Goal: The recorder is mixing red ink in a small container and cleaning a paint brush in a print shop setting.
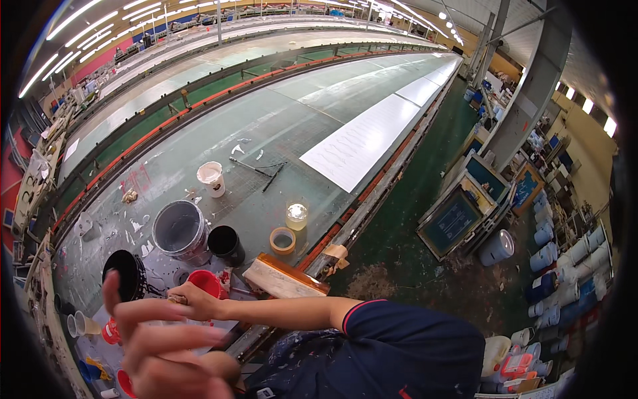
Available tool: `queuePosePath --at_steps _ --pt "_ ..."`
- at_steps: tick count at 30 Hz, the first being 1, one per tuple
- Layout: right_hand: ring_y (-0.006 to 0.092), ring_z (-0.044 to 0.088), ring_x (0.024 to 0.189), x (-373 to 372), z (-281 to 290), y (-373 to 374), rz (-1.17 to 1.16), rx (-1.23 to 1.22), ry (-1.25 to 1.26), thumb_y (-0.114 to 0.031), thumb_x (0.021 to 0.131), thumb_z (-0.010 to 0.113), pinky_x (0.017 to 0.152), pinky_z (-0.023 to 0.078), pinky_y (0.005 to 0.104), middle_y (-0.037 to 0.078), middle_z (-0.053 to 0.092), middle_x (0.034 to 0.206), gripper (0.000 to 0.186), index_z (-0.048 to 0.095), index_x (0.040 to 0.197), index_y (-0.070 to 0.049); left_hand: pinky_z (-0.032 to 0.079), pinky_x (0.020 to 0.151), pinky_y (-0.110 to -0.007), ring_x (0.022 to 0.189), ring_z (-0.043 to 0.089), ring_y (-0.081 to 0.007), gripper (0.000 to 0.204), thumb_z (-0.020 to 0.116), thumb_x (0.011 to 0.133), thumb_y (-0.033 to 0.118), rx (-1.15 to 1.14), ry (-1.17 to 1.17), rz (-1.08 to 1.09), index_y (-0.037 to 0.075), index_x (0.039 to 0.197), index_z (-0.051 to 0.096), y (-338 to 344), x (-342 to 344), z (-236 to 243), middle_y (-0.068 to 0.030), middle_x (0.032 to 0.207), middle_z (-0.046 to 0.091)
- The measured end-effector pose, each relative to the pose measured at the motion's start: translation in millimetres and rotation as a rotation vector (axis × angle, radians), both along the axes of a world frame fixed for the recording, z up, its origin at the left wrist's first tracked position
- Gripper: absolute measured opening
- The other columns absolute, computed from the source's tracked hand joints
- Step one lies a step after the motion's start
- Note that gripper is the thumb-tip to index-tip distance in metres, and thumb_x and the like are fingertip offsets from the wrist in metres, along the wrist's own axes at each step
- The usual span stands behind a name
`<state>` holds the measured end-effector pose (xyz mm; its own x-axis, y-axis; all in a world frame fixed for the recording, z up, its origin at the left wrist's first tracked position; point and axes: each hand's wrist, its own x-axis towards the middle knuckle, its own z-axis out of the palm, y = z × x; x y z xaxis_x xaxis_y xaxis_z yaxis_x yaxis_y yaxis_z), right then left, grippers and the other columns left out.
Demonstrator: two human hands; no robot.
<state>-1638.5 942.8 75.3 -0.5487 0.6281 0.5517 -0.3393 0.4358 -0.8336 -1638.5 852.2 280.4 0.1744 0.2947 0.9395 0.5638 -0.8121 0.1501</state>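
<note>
My right hand (197,302) reaches across to the left, fingers closed around something whose small brownish end shows at the fist; its kind I cannot make out. Just beyond that fist stands a red cup (211,284). A black bucket (123,269) with dark smears beside it is to the fist's left. Close to the camera, my left hand (163,346) is raised, blurred by motion, fingers apart and holding nothing I can see. It hides part of the table's near end. Farther off are a large grey bucket (178,233) and a black cup (226,246).
A wooden squeegee (286,278) with an amber blade lies by the table's right edge, near a tape roll (282,250) and a jar of yellowish liquid (297,216). Beyond stands a white cup (211,179). White sheets (362,143) line the long table. Screen frames (450,223) stand right.
</note>
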Motion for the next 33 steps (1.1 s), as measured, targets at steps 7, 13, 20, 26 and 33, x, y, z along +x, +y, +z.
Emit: queuePosePath --at_steps 7,13,20,26,33 --pt "0.0082 0.025 0.055 3.5 33.4 13.7 0.016 -0.130 0.032 -0.020 0.088 0.057 0.047 0.025 0.0293 0.004 0.028 0.054 0.035 0.044 0.065 0.002 0.043 0.090 -0.037 0.097 0.055 -0.0274 0.048 0.024 0.097 0.038 -0.258 -0.886 0.916 -0.003 0.093 0.048 0.3 -163.3 -219.7 -0.0178 0.099 0.057" --pt "0.0070 0.025 0.056 5.1 55.8 14.4 0.064 -0.148 0.148 -0.020 0.087 0.058 0.047 0.026 0.0285 0.003 0.025 0.054 0.036 0.041 0.063 0.001 0.029 0.101 -0.044 0.121 0.037 -0.0325 0.101 0.058 0.068 0.067 -0.475 -0.523 0.699 -0.002 0.133 0.023 -9.7 -105.9 -405.9 -0.0172 0.136 0.029" --pt "0.0075 0.026 0.054 -3.9 26.9 3.3 0.073 -0.099 -0.084 -0.017 0.085 0.059 0.045 0.026 0.0295 0.006 0.027 0.053 0.036 0.041 0.061 0.003 0.028 0.102 -0.041 0.124 0.035 -0.0302 0.095 0.078 0.064 0.029 -0.567 -0.880 0.696 0.001 0.135 0.021 36.1 -46.8 -385.9 -0.0175 0.138 0.027" --pt "0.0108 0.024 0.051 0.0 43.4 0.1 -0.089 -0.051 0.094 -0.016 0.085 0.060 0.043 0.028 0.0295 0.006 0.031 0.050 0.035 0.041 0.060 0.000 0.036 0.093 -0.039 0.104 0.052 -0.0292 0.059 0.072 0.073 0.023 -0.798 -0.774 0.615 -0.002 0.120 0.047 50.5 -47.7 -436.1 -0.0168 0.115 0.055" --pt "0.0137 0.026 0.051 3.2 46.0 2.9 -0.088 -0.072 0.006 -0.019 0.085 0.060 0.047 0.028 0.0294 0.010 0.035 0.051 0.036 0.041 0.061 0.000 0.036 0.094 -0.039 0.105 0.051 -0.0289 0.059 0.072 0.073 0.023 -0.871 -0.751 0.571 -0.003 0.121 0.046 56.8 -43.4 -434.9 -0.0168 0.117 0.054"
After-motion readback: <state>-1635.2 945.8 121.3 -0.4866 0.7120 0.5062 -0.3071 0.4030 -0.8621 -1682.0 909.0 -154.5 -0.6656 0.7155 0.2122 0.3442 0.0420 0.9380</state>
